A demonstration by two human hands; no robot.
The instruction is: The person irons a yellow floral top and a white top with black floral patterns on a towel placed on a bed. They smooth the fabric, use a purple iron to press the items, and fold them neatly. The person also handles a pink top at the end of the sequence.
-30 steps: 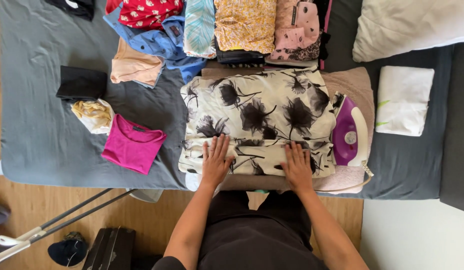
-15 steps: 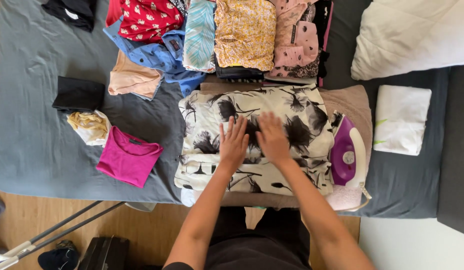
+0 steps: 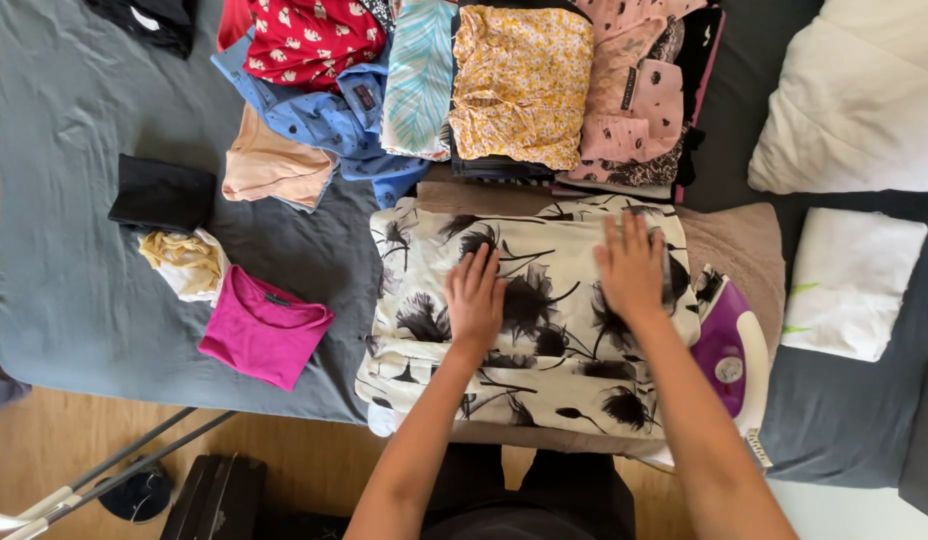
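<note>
Both hands lie flat, fingers spread and gripping nothing, palms down on a cream fabric garment with black flower print (image 3: pixel 534 330). The left hand (image 3: pixel 475 297) presses near its middle; the right hand (image 3: pixel 632 266) rests toward its far right part. The garment is spread over a beige padded board (image 3: pixel 734 240) on the grey bed (image 3: pixel 74 300), a purple-and-white iron (image 3: pixel 732 355) just beside it.

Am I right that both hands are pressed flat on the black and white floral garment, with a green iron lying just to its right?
Nearly. Both the left hand and right hand lie flat on the black and white floral garment, but the iron to its right is purple and white, not green. The head view shows this.
</note>
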